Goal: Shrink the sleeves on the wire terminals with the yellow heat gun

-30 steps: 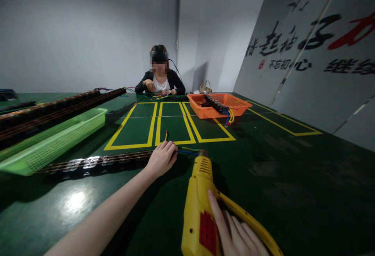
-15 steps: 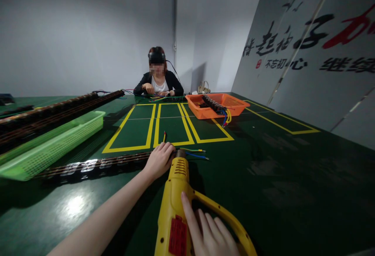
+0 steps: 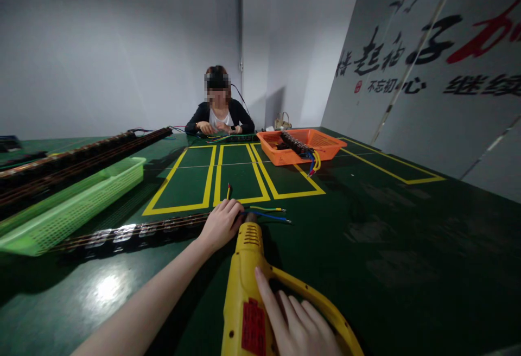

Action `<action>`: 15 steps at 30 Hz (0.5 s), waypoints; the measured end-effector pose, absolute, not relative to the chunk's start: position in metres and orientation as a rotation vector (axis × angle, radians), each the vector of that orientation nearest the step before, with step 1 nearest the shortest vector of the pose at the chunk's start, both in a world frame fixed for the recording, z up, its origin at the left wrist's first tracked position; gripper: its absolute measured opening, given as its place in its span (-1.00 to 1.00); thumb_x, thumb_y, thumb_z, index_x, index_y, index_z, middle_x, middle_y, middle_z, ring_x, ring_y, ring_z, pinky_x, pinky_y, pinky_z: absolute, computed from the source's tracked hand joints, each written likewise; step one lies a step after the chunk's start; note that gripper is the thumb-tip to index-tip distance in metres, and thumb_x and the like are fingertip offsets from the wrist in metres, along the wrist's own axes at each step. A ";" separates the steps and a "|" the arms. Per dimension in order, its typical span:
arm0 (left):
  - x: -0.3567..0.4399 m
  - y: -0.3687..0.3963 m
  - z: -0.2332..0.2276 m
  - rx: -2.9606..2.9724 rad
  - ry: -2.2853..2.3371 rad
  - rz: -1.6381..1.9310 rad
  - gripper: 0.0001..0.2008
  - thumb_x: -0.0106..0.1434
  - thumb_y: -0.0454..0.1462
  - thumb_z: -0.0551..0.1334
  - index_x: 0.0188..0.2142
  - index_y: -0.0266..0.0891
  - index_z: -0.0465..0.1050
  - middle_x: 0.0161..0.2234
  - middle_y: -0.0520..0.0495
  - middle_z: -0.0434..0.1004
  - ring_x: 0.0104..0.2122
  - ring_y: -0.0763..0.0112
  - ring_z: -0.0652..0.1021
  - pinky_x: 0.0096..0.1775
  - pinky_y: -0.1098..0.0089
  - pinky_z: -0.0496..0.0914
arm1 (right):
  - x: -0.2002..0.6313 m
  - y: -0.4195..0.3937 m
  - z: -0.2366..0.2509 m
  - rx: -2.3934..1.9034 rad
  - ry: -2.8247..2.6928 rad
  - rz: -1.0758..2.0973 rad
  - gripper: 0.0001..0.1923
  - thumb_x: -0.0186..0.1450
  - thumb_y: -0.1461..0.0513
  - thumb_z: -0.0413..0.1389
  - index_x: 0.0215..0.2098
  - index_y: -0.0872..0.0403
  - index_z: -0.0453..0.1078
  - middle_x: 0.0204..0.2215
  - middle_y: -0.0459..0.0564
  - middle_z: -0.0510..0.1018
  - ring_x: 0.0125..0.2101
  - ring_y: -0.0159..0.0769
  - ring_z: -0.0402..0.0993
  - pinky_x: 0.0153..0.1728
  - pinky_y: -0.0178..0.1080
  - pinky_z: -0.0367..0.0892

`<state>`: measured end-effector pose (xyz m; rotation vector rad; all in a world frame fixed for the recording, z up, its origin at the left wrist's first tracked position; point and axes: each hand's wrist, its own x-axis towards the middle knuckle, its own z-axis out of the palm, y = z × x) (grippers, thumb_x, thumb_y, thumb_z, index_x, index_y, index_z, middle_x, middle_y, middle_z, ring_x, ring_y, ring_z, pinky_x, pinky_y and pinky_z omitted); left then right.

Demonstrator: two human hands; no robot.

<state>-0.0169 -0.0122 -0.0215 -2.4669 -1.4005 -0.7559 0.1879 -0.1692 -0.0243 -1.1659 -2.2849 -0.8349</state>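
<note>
The left hand [image 3: 222,224] lies on the green desk [image 3: 386,247] near its near edge, its fingers curled down over the right end of a long dark strip [image 3: 130,232] of terminals that runs leftward along the desk; they press on the strip where thin wires [image 3: 266,214] come out, a yellow one and a blue one trailing to the right, a red-and-yellow tip standing up just beyond the knuckles. The right hand [image 3: 299,326] is at the very near edge, its fingers wrapped on the handle of a yellow heat gun [image 3: 246,291], forefinger laid straight along the body beside a red label; the gun's nozzle points away from the person and ends just beside the left hand, at the wires.

Yellow tape [image 3: 211,174] marks out rectangles in the middle of the desk, beyond the hands. Toward the left edge stands a green basket [image 3: 77,198], and behind it long dark strips lie in a row toward the far left corner. An orange basket [image 3: 303,147] sits toward the far right, with a dark terminal block and coloured wires hanging over its rim. At the far edge a person [image 3: 220,114] in a dark top sits with both hands on coloured wires; a white board [image 3: 427,74] with large painted characters leans along the right edge.
</note>
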 end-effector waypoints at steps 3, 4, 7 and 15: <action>-0.017 -0.012 -0.021 -2.469 -1.397 -0.748 -0.88 0.33 -0.28 0.00 -0.21 -0.20 0.27 -0.21 -0.06 0.36 -0.18 0.33 0.36 -0.11 0.30 0.35 | 0.193 -0.168 -0.023 -1.158 -2.308 -0.831 -0.17 0.06 0.30 -0.09 0.31 0.24 -0.13 -0.36 -0.11 0.56 -0.39 -0.40 0.50 -0.38 -0.36 0.42; -0.017 -0.013 -0.021 -2.470 -1.395 -0.746 -0.88 0.33 -0.28 0.00 -0.21 -0.20 0.27 -0.21 -0.06 0.36 -0.18 0.33 0.36 -0.10 0.29 0.34 | 0.196 -0.168 -0.022 -1.151 -2.328 -0.829 -0.14 0.05 0.28 -0.08 0.32 0.25 -0.18 -0.36 -0.12 0.56 -0.39 -0.40 0.50 -0.39 -0.37 0.42; -0.017 -0.013 -0.020 -2.469 -1.392 -0.736 -0.87 0.33 -0.27 -0.01 -0.21 -0.20 0.27 -0.21 -0.05 0.36 -0.17 0.32 0.36 -0.10 0.29 0.34 | 0.205 -0.168 -0.022 -1.144 -2.352 -0.828 -0.10 0.07 0.25 -0.09 0.33 0.27 -0.33 -0.35 -0.13 0.56 -0.38 -0.40 0.51 -0.41 -0.36 0.42; -0.017 -0.014 -0.019 -2.485 -1.407 -0.745 -0.87 0.34 -0.27 -0.02 -0.20 -0.20 0.26 -0.20 -0.05 0.36 -0.16 0.33 0.37 -0.09 0.29 0.35 | 0.236 -0.171 -0.017 -1.228 -2.363 -0.815 -0.21 0.13 0.35 -0.20 0.33 0.22 -0.29 -0.26 -0.14 0.55 -0.29 -0.48 0.50 -0.32 -0.40 0.42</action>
